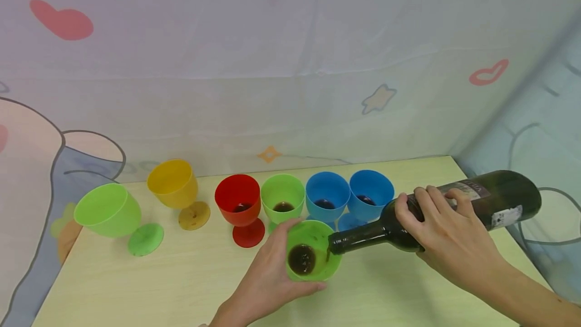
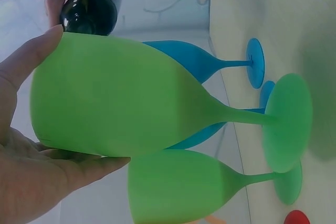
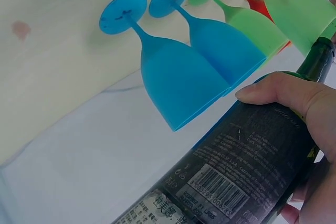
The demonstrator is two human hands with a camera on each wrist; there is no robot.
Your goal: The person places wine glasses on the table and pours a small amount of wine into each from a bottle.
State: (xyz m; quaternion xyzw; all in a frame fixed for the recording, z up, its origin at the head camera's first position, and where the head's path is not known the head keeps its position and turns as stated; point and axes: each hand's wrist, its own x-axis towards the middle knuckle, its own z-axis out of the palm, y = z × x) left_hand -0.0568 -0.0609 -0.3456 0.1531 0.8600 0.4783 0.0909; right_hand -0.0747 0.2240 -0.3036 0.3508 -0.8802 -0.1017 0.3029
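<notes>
My left hand [image 1: 268, 269] grips a green goblet [image 2: 121, 98] around its bowl, thumb on one side and fingers on the other. Some dark liquid [image 1: 301, 259] lies in the bottom of that bowl. My right hand [image 1: 447, 231] holds a dark wine bottle [image 1: 501, 191] by its body and shoulder, tilted with the neck pointing left. The bottle's mouth is at the goblet's right rim, and a thin dark stream runs from it inside the bowl. In the right wrist view, the thumb lies across the bottle above its printed label [image 3: 236, 166].
Behind the held goblet stand a red goblet [image 1: 237, 196], another green goblet [image 1: 282, 191] and two blue goblets [image 1: 328, 185], each with dark liquid. Farther left on the pale table [image 1: 136, 286] are a yellow goblet [image 1: 174, 185] and a green one [image 1: 111, 211]. A patterned cloth [image 1: 290, 64] hangs behind.
</notes>
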